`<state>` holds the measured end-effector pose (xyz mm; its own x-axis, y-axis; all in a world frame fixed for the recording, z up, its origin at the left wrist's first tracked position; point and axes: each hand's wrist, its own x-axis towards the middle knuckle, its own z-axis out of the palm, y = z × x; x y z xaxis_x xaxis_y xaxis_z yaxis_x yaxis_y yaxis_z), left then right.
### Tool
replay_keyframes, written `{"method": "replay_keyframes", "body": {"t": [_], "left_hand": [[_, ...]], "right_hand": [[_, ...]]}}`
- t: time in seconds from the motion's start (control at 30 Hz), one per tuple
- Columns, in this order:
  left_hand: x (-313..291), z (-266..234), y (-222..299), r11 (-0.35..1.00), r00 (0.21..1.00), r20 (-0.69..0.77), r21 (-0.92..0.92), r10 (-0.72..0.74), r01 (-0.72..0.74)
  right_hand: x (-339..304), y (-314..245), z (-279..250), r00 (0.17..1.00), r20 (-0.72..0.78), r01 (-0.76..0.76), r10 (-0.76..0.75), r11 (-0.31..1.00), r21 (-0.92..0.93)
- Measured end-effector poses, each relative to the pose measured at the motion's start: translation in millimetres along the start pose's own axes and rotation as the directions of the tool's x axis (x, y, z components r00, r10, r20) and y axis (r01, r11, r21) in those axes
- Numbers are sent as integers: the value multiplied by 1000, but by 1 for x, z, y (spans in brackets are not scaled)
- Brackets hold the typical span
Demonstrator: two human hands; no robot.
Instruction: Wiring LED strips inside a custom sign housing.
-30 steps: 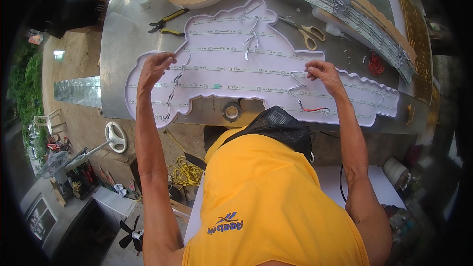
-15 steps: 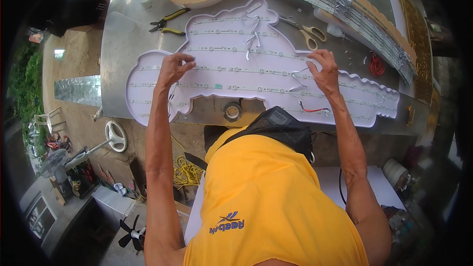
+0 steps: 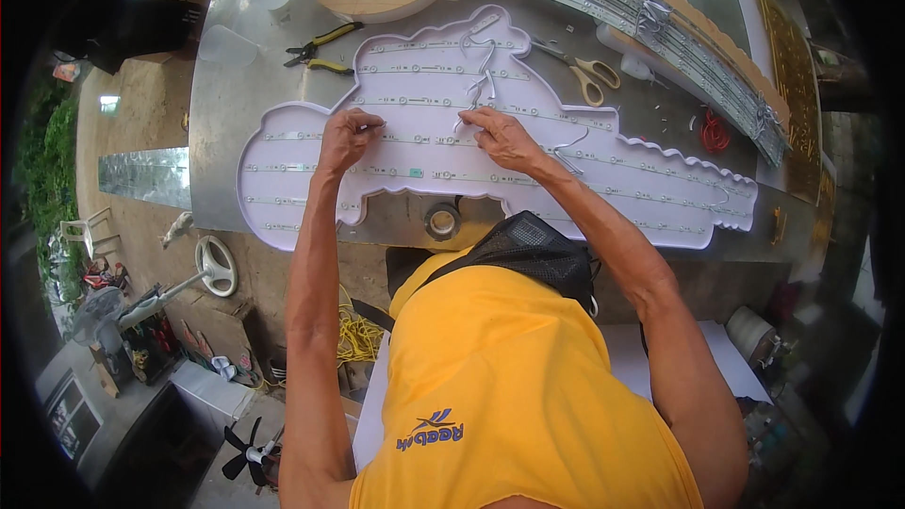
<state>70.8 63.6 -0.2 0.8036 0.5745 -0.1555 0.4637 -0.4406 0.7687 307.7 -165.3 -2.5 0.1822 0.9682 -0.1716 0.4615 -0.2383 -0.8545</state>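
Note:
A white shallow tray (image 3: 415, 118) with a scalloped raised rim lies in front of me, crossed by several rows of LED strips (image 3: 509, 143). My left hand (image 3: 349, 139) rests over its left-middle part, fingers closed in a pinch; anything between the fingertips is too small to make out. My right hand (image 3: 504, 139) is over the middle of the tray, thumb and forefinger closed at the loose lower end of a white wire (image 3: 488, 61) that hangs from the top strip. Another loose white wire (image 3: 568, 146) lies to the right of that hand.
Yellow-and-black wire strippers (image 3: 325, 45) and beige-handled scissors (image 3: 589, 75) lie beyond the tray. A bundle of LED strips (image 3: 660, 24) rests at the far right, near a coil of red wire (image 3: 714, 132). A tape roll (image 3: 441, 221) sits at the near table edge.
My right hand has moved left from the tray's right part to the white wire at its middle. My left hand has shifted slightly, its fingers now closer together.

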Motion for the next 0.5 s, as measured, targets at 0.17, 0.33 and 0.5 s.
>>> {"method": "replay_keyframes", "body": {"t": [0.17, 0.33, 0.5], "left_hand": [[4, 3, -5, 997, 998, -13, 45, 58, -57], [-5, 5, -5, 998, 998, -51, 55, 29, -27], [-20, 4, 11, 982, 983, -155, 172, 99, -71]], "right_hand": [[1, -2, -5, 1000, 7, 3, -3, 1000, -7], [-12, -11, -10, 995, -16, 95, -95, 995, 7], [-59, -25, -71, 963, -268, 24, -7, 998, 61]]}}
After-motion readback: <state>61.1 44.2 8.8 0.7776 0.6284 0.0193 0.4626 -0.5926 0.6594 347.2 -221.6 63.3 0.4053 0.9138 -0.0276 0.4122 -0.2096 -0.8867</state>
